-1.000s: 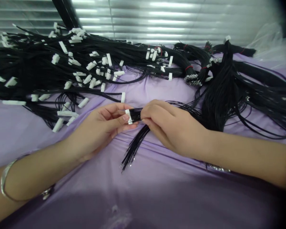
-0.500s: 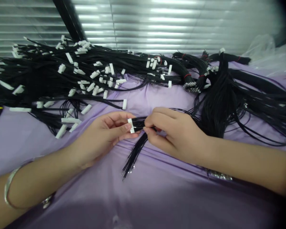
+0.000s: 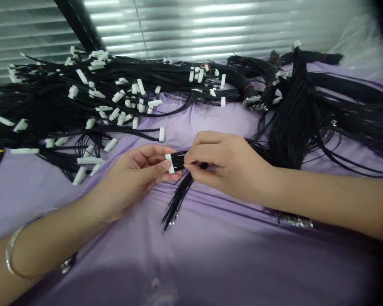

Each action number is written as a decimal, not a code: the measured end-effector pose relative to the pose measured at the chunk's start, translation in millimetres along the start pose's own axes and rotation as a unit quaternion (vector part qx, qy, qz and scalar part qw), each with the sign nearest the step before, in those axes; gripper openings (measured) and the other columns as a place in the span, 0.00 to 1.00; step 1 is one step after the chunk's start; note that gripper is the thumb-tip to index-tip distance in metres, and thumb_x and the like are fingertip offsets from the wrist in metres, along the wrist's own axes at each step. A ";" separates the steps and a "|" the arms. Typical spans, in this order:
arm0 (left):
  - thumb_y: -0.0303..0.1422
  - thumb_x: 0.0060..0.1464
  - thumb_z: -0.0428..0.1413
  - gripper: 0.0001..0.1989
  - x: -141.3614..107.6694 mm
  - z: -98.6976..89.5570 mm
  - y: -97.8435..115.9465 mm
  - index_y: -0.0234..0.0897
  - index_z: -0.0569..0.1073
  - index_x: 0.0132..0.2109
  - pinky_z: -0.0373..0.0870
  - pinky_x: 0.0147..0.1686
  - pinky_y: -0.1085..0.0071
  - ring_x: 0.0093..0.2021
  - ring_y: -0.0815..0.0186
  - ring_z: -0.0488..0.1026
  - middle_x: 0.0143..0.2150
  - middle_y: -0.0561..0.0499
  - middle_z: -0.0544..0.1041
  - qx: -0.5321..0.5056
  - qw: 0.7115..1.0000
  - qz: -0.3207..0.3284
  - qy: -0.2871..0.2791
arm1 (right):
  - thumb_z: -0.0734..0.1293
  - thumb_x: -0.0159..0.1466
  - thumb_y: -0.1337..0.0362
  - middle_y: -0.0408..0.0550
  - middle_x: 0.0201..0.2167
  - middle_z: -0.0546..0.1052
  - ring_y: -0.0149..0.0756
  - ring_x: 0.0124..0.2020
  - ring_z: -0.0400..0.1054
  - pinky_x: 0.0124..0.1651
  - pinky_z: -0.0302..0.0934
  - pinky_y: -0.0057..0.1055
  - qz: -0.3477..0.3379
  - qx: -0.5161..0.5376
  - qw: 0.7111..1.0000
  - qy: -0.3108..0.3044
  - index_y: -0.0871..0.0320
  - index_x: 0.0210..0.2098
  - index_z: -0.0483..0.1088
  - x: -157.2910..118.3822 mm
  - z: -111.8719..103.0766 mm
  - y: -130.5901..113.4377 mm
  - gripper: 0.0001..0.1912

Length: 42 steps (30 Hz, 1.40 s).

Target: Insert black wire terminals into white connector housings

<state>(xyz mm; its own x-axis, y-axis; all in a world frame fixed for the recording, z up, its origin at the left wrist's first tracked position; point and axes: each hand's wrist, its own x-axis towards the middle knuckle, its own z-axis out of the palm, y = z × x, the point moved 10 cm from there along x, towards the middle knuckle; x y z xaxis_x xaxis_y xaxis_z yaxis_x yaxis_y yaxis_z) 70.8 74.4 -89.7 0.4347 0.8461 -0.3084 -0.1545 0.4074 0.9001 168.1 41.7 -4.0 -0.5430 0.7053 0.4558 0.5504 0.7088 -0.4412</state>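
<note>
A white plastic connector (image 3: 170,163) is pinched between the thumb and fingers of my left hand (image 3: 147,168). Black wires (image 3: 178,160) run out of its right side toward my right hand (image 3: 223,159). The thumb and forefinger of that hand close on the black wires just right of the connector. From under my right hand a loose bunch of black wires (image 3: 178,197) hangs down to the left, with small metal terminals at its tips. My right fingertips hide exactly which wires they grip.
Behind my hands lies a long heap of black cables (image 3: 60,102) with white connectors. Red-tied wire bundles (image 3: 252,91) and a thick black wire bundle (image 3: 289,127) lie to the right. Purple cloth (image 3: 191,263) covers the table. Window blinds (image 3: 210,25) stand behind.
My right hand has shifted slightly left, its fingertips nearer the connector. The whole view has moved a little; my left hand still holds the connector.
</note>
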 end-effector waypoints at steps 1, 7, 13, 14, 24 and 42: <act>0.21 0.50 0.60 0.07 0.1 -0.8 -0.2 0.33 0.77 0.38 0.77 0.39 0.76 0.34 0.68 0.78 0.36 0.49 0.80 0.004 1.000 -0.001 0.004 | 0.64 0.61 0.71 0.46 0.28 0.69 0.25 0.28 0.62 0.31 0.56 0.23 -0.002 0.003 1.000 0.004 0.63 0.27 0.72 0.0 -0.5 0.6 0.08; 0.19 0.49 0.60 0.08 1.0 -8.3 -4.8 0.33 0.78 0.36 0.78 0.38 0.77 0.33 0.67 0.79 0.34 0.49 0.81 0.001 0.999 -0.042 0.032 | 0.62 0.63 0.72 0.45 0.28 0.73 0.27 0.30 0.64 0.34 0.56 0.24 0.004 0.035 0.999 -0.029 0.62 0.27 0.73 7.2 11.3 4.1 0.10; 0.17 0.50 0.57 0.10 2.3 -10.8 0.0 0.31 0.79 0.36 0.78 0.37 0.78 0.33 0.68 0.78 0.35 0.47 0.81 0.017 0.997 -0.044 0.056 | 0.61 0.65 0.69 0.48 0.29 0.73 0.30 0.31 0.64 0.35 0.56 0.27 -0.014 -0.031 0.997 -0.069 0.66 0.31 0.74 13.9 19.9 0.6 0.12; 0.16 0.50 0.57 0.10 1.7 -9.0 1.1 0.31 0.78 0.36 0.78 0.37 0.77 0.33 0.68 0.78 0.35 0.48 0.81 0.020 0.998 -0.038 0.055 | 0.61 0.65 0.69 0.48 0.29 0.73 0.30 0.32 0.64 0.36 0.57 0.27 -0.022 -0.034 0.997 -0.071 0.66 0.31 0.74 13.4 19.1 -0.2 0.11; 0.18 0.47 0.59 0.07 -0.7 7.1 2.6 0.30 0.78 0.35 0.78 0.34 0.75 0.30 0.67 0.79 0.35 0.44 0.80 0.073 0.997 -0.023 0.000 | 0.61 0.65 0.73 0.49 0.34 0.75 0.30 0.37 0.67 0.40 0.58 0.27 -0.152 -0.115 0.954 -0.231 0.65 0.32 0.74 23.1 37.8 -18.5 0.09; 0.15 0.49 0.55 0.11 6.6 3.8 -2.0 0.28 0.80 0.35 0.78 0.38 0.76 0.32 0.67 0.79 0.32 0.48 0.80 0.014 0.985 -0.099 -0.138 | 0.48 0.71 0.69 0.46 0.39 0.72 0.32 0.39 0.65 0.30 0.49 0.30 -0.306 -0.265 0.886 -0.227 0.62 0.41 0.70 28.0 46.1 -29.6 0.20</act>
